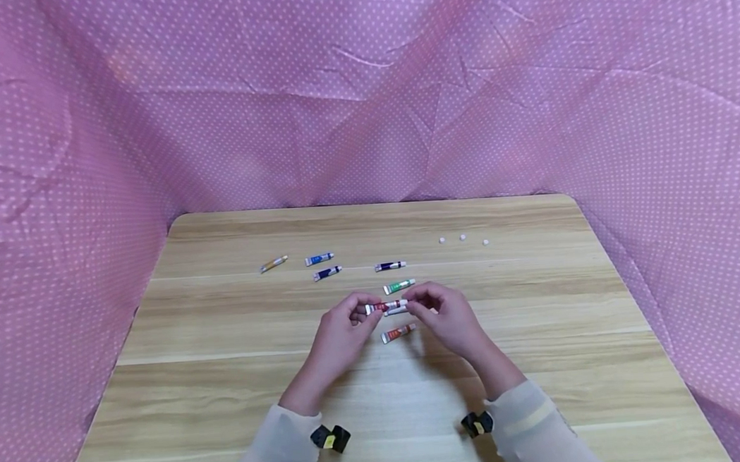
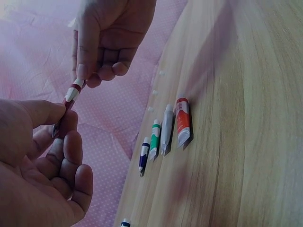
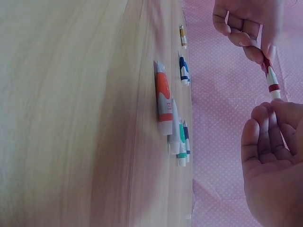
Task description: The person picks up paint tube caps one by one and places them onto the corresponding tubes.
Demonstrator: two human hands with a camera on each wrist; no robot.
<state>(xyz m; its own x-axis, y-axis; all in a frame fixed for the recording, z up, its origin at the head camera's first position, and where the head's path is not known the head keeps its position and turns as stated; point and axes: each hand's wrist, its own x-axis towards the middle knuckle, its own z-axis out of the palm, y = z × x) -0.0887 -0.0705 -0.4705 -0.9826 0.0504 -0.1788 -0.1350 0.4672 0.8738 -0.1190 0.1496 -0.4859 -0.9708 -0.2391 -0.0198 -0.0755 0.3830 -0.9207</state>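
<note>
Both hands are up over the wooden surface (image 1: 226, 381), sharing one small dark-red paint tube (image 1: 386, 305): the left hand (image 1: 340, 334) pinches its crimped tail, the right hand (image 1: 448, 318) pinches the cap end. Directly beneath lies an orange-red tube (image 1: 398, 333), a green tube (image 1: 399, 286) just beyond, three white caps (image 1: 462, 239) far right

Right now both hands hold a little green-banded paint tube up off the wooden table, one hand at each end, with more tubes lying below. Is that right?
Not quite: the paint tube held between the left hand and the right hand has a red band, not green, as the left wrist view shows clearly. The green tube lies on the wooden table. The rest holds: one hand at each end, other tubes below.
</note>
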